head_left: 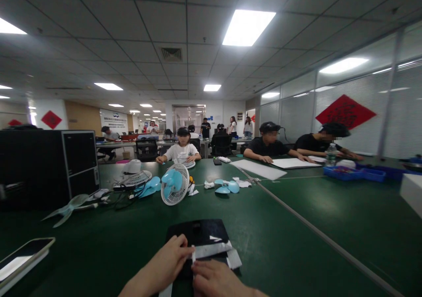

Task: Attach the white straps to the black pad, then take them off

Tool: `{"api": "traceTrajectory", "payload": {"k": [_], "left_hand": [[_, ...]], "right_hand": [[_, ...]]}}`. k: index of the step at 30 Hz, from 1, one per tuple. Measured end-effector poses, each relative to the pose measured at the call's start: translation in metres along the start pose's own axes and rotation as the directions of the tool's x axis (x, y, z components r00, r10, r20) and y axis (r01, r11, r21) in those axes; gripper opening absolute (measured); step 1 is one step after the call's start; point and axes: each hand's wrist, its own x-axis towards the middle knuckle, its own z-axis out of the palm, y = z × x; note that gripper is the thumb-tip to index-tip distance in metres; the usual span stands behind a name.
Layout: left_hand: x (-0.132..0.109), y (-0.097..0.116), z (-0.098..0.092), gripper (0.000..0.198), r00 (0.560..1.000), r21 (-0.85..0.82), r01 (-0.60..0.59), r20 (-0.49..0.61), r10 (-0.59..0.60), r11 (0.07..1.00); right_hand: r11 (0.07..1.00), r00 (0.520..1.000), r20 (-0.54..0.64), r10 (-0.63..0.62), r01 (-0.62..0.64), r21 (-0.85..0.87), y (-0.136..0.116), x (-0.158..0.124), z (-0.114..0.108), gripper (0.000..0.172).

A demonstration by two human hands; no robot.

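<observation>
1. Two bare hands meet above a black flat object [211, 227], which lies on the green table [280, 253], close to the wearer.
2. The left hand [171, 255] has bent fingers, close together, with the tips at a narrow white strip [193, 258]. The right hand [214, 279] has its fingers side by side at the lower part of this strip. Whether they pinch or only press, I cannot tell.
3. One wider white strip [214, 248] lies across the black object.
4. Far at left, a wall sign [114, 123] carries a blue logo and rows of characters, too small to read.
5. At right, a large red diamond [346, 112] bears dark characters, also unreadable.
6. A grey strip [316, 231] crosses the table.
7. Square lights [249, 27] shine in the tiled ceiling [158, 20].
</observation>
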Motion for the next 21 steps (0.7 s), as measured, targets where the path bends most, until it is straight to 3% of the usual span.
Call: {"api": "traceTrajectory", "payload": {"k": [5, 13, 21], "left_hand": [[0.0, 0.0, 0.0, 0.032, 1.0, 0.001, -0.003, 0.005, 0.003, 1.0], [0.0, 0.003, -0.003, 0.032, 1.0, -0.046, 0.011, 0.014, -0.01, 0.999], [0.001, 0.0, 0.001, 0.031, 1.0, -0.025, 0.015, 0.003, -0.015, 1.0]], "right_hand": [[0.999, 1.0, 0.019, -0.004, 0.003, 0.04, 0.001, -0.002, -0.005, 0.018], [0.967, 0.973, -0.013, 0.228, -0.225, 0.116, 0.002, 0.004, -0.015, 0.026], [0.986, 0.987, 0.009, 0.161, -0.161, 0.036, 0.005, 0.002, -0.003, 0.038]]}}
